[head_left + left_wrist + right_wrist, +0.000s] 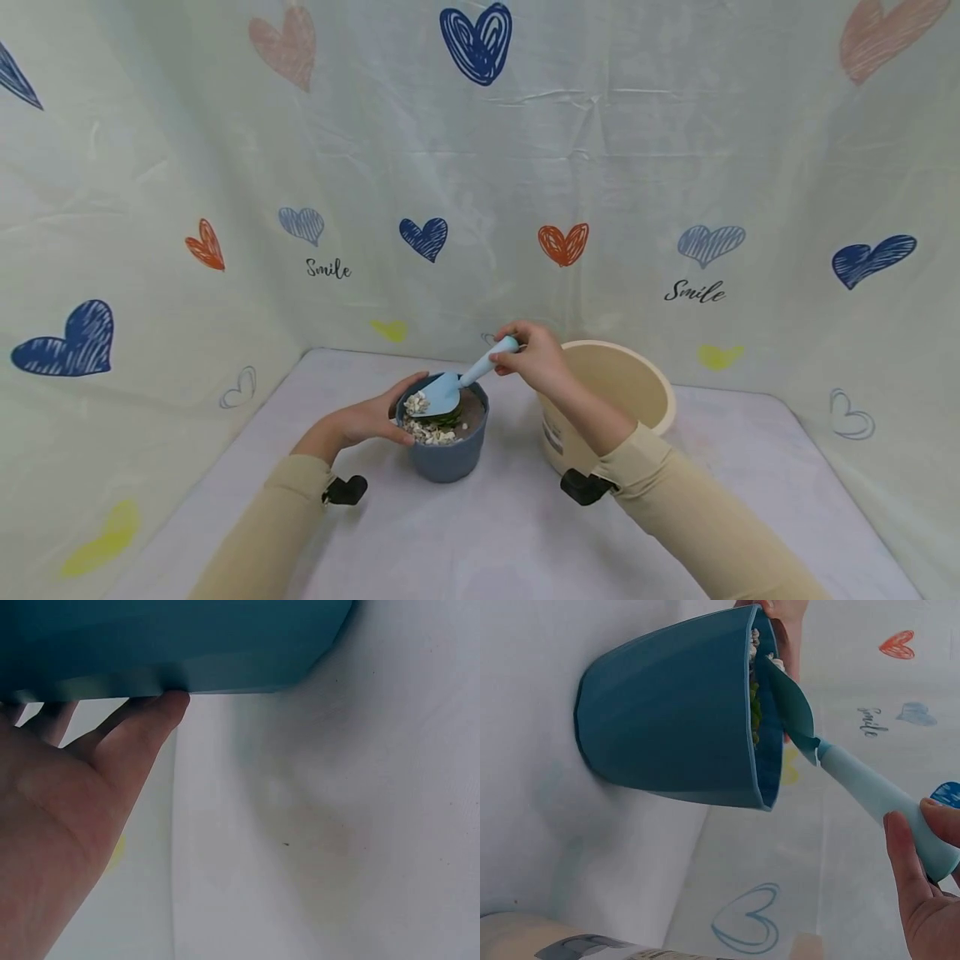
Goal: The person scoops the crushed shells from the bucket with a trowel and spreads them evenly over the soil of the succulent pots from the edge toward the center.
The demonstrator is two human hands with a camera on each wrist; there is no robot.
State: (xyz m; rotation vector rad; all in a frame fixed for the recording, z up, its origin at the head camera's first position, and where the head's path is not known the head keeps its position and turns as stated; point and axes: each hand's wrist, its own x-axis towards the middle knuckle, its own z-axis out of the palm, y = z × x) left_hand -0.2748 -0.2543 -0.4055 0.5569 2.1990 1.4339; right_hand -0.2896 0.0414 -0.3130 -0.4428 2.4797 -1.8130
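Note:
A blue flower pot (pixel 448 461) stands on the table, with white pebbles (pixel 429 432), brown soil (pixel 472 412) and a small green plant (pixel 447 417) inside. My left hand (pixel 372 417) grips the pot at its left rim, thumb in front and fingers toward the back. The left wrist view shows the thumb (pixel 146 727) against the pot's wall (pixel 210 652). In my right hand (pixel 531 357) is the handle of a light blue garden trowel (pixel 442 395), pinched near its end. White pebbles lie on the trowel's blade, which slants over the pot's opening and partly hides the plant.
A large cream bucket (pixel 656 379) stands right of the pot, partly behind my right forearm. Behind the white table (pixel 495 533) hangs a pale curtain (pixel 487 158) printed with hearts. Dark straps with black mounts sit at both wrists.

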